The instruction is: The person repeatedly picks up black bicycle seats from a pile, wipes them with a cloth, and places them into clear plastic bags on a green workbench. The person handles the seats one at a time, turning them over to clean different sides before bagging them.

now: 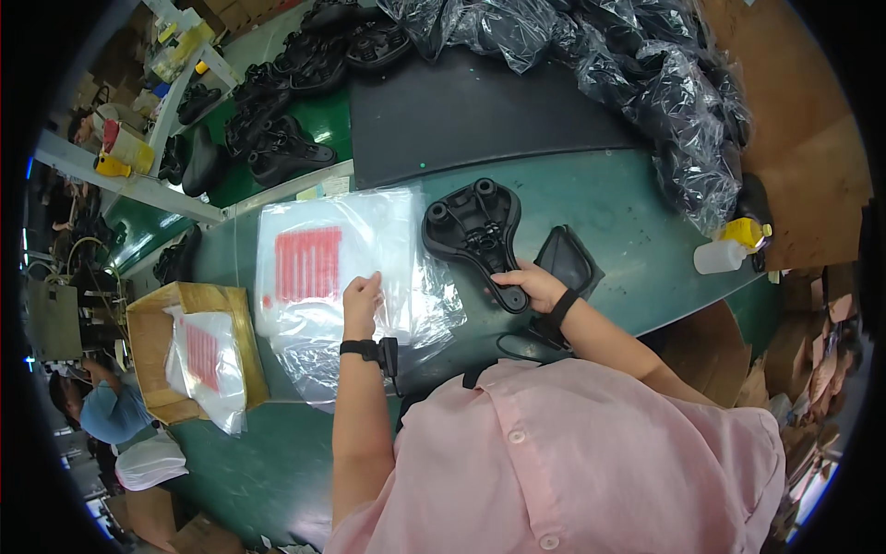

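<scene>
My right hand (pixel 540 284) grips a black bicycle saddle (pixel 480 226) by its narrow nose. The saddle's underside faces up, showing its ribs and the clamp area. To its left, my left hand (pixel 362 303) is closed over a stack of clear plastic bags (pixel 392 226) with red printing. Whether a bag's edge is between its fingers cannot be made out. Just beyond my right hand lies a dark, rounded triangular piece (pixel 565 261), partly hidden by that hand.
An open cardboard box (pixel 148 323) with more printed bags stands at left. Plastic-wrapped saddles (pixel 678 111) line the far right, behind a black mat (pixel 461 111). Bare saddles (pixel 286 152) sit far left. A white bottle (pixel 720 257) stands at right. Another person (pixel 111 406) is at far left.
</scene>
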{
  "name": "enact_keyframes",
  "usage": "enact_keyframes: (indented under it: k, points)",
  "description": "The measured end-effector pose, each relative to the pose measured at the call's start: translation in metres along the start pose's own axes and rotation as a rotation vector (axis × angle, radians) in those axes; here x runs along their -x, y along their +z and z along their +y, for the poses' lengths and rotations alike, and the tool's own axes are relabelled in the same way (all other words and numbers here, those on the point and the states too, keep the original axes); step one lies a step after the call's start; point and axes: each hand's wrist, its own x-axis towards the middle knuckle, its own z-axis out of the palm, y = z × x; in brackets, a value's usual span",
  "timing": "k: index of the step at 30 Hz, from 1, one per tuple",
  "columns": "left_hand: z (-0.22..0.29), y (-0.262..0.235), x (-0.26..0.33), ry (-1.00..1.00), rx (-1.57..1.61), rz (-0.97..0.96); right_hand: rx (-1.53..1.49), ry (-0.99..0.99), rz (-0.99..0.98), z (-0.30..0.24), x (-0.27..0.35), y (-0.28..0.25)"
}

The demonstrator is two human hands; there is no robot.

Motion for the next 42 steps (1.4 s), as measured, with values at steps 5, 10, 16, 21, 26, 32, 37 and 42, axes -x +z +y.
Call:
enact_keyframes:
  k: [5, 10, 16, 21, 26, 32, 37, 42]
  points:
    - [0.025, -0.004, 0.022, 0.125, 0.082, 0.08, 0.66, -0.53, 0.176, -0.016, 0.02, 0.042]
    - [0.03, -0.019, 0.02, 0.126, 0.041, 0.058, 0.9, -0.825, 0.064, -0.024, 0.013, 0.103]
    - [0.017, -0.057, 0.001, 0.293, -0.132, 0.303, 1.156, -1.012, 0.088, -0.011, -0.027, 0.144]
    - [0.03, -0.083, 0.005, 0.311, -0.179, 0.438, 1.295, -1.01, 0.103, -0.006, -0.043, 0.138]
    - [0.055, -0.074, 0.039, 0.164, 0.165, 0.152, 1.23, -0.855, 0.085, -0.016, -0.036, 0.136]
    - [0.077, -0.041, 0.058, 0.161, 0.025, -0.039, 0.25, -0.278, -0.296, -0.034, -0.029, 0.131]
    - [0.076, 0.003, 0.054, 0.275, -0.08, -0.196, -0.028, -0.045, -0.578, -0.047, -0.042, 0.148]
    - [0.078, 0.005, 0.055, 0.257, -0.073, -0.169, -0.023, -0.002, -0.46, -0.027, -0.067, 0.144]
